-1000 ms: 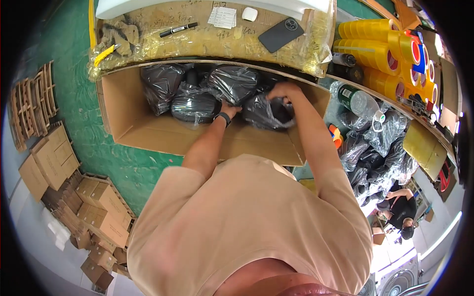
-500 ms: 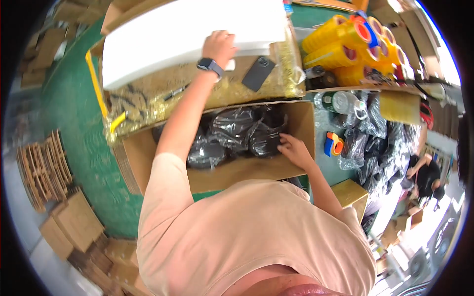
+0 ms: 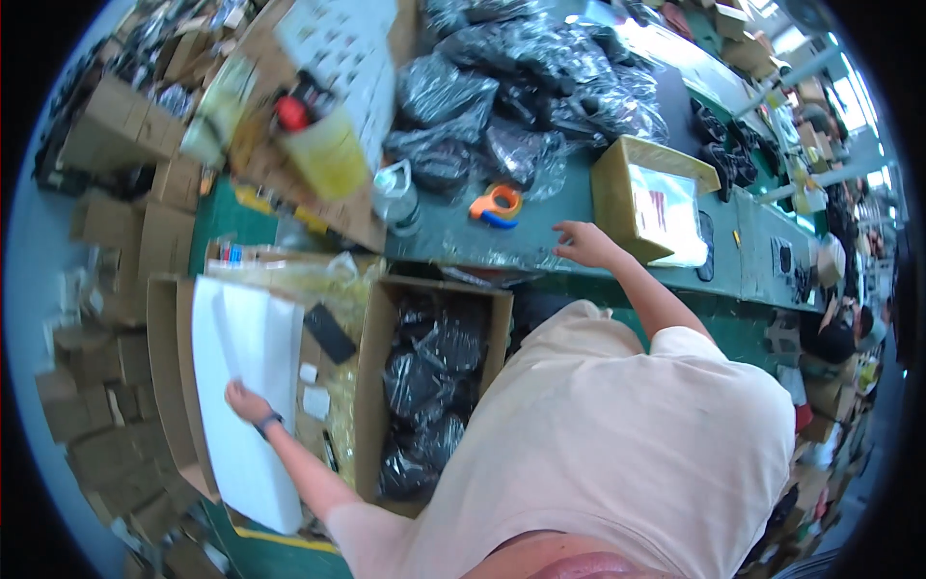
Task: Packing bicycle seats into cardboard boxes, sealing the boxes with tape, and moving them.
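Observation:
My left hand (image 3: 249,400) is over a stack of white sheets (image 3: 265,454), fingers curled in on the top sheet, where a greyish fold runs up from them. A dark watch is on that wrist. My right hand (image 3: 584,243) hovers above the green table (image 3: 540,246), fingers apart and holding nothing. It lies between an orange and blue tape dispenser (image 3: 496,206) and a yellow bin (image 3: 617,188) holding clear-bagged sheets. In front of my body an open cardboard box (image 3: 371,405) holds several black items in clear plastic (image 3: 424,376).
Beside the white stack lie a black phone (image 3: 330,333), a small white card (image 3: 315,401) and a pen (image 3: 330,450). Plastic-wrapped dark goods (image 3: 521,77) pile up across the table, near a clear bottle (image 3: 395,198). Cardboard boxes (image 3: 116,125) crowd the left; a person (image 3: 837,333) is far right.
My view and body have turned to the right. My right hand has left the wrapped items in the box and is now over the table. My left hand's fingers have curled on the white stack.

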{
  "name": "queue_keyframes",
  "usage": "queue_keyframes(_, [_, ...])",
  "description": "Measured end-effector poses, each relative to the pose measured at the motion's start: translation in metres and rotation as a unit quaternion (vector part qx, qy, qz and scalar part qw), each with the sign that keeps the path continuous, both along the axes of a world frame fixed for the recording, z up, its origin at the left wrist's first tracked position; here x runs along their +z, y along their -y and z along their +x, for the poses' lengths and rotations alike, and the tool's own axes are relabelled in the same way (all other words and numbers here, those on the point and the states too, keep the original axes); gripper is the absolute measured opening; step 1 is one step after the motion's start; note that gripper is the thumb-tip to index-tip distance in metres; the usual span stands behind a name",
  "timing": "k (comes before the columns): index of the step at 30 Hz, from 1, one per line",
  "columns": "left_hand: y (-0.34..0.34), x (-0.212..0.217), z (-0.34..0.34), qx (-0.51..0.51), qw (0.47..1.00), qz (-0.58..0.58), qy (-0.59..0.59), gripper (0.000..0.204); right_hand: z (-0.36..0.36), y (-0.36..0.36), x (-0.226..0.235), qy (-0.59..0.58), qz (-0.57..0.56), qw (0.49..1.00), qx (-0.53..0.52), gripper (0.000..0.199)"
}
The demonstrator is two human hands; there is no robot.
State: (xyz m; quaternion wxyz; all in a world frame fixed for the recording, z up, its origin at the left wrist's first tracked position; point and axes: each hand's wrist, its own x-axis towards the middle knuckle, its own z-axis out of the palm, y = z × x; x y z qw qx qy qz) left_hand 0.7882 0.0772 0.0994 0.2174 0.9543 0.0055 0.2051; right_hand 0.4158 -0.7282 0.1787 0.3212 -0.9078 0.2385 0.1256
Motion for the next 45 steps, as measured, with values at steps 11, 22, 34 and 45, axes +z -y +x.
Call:
queue_keyframes(11, [0.32,-0.102,-0.385,-0.065,0.943,-0.022,-0.326,0.021,0.13,0.351,-0.049,0.067,-0.38,0.907,-0.168,0.095])
queue_keyframes(22, [0.741,0.122,-0.244,-0.18,0.789,-0.337,-0.481,0.041,0.104,0.455,0.028,0.365,-0.248,0.887,-0.139,0.056])
queue_keyframes(34, [0.859,0.107,-0.231,-0.047,0.3,-0.802,-0.515,0.08,0.075,0.375,0.084,0.49,0.1,0.865,-0.026,0.042])
queue_keyframes(45, [0.659,0.166,-0.33,-0.123,0.193,-0.936,-0.266,0.112,0.102,0.586,-0.131,-0.141,-0.256,0.814,-0.502,0.129])
